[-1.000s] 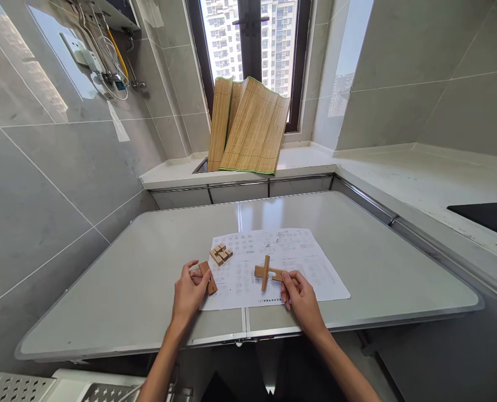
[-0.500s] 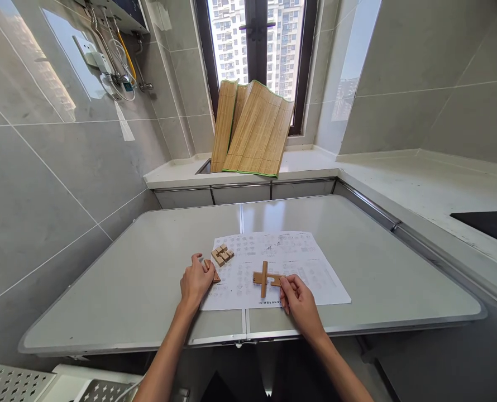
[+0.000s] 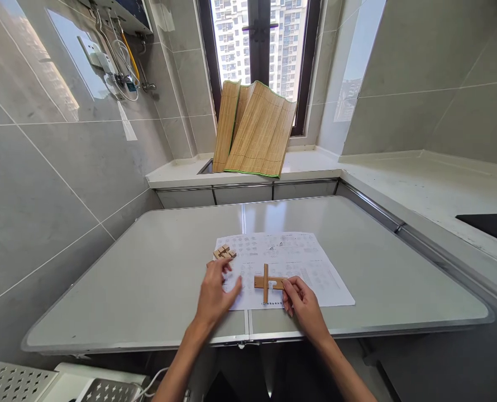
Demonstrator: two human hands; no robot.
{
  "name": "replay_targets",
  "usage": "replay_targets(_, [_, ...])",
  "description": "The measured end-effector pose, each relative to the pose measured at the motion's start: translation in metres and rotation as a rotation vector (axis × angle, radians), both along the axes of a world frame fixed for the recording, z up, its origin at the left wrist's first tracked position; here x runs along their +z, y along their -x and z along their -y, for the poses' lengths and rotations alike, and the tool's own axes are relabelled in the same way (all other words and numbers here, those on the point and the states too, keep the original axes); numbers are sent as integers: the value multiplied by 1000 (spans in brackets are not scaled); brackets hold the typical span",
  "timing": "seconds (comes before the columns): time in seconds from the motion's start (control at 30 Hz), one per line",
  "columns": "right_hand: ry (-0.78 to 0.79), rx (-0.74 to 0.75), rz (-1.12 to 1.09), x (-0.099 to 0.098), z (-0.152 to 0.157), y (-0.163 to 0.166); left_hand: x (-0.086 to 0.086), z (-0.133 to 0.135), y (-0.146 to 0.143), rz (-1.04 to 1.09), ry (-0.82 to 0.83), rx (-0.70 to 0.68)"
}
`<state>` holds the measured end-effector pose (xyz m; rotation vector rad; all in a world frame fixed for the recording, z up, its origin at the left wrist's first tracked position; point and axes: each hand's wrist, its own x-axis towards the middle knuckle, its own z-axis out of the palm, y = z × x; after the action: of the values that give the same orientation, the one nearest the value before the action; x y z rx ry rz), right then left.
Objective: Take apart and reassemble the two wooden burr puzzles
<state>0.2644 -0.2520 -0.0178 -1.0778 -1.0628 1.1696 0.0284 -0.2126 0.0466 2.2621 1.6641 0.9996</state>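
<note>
A printed paper sheet [image 3: 315, 268] lies on the grey table [image 3: 148, 279]. On it rests a cross-shaped wooden assembly [image 3: 266, 282]. My right hand [image 3: 302, 304] pinches the right end of its horizontal bar. My left hand [image 3: 217, 290] hovers over the sheet's left edge with fingers spread, and I see nothing held in it. The flat wooden piece it handled earlier is hidden beneath it. A cluster of small wooden blocks [image 3: 224, 252] sits just beyond the left hand's fingertips.
Bamboo mats [image 3: 254, 131] lean against the window behind the table. A pale countertop [image 3: 420, 184] runs along the right with a black cooktop [image 3: 491, 223]. A perforated white rack [image 3: 14, 382] sits at the bottom left. Tiled walls close in on the left.
My left hand set the flat wooden piece down on the sheet's left edge, then opened and shifted right toward the cross. My right hand stayed on the cross.
</note>
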Motion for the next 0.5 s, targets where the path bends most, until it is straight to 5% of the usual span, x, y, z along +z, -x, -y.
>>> replay_targets(0.07, [-15,28,-14,5,2,0,9,13,-14,-27,11,-303])
replay_targets(0.17, [-20,77,-47,14,6,1,17,22,-26,-42,64,-465])
replay_targets(0.5, [43,223,-77,40,11,21,23,35,-9,-36,-19,-402])
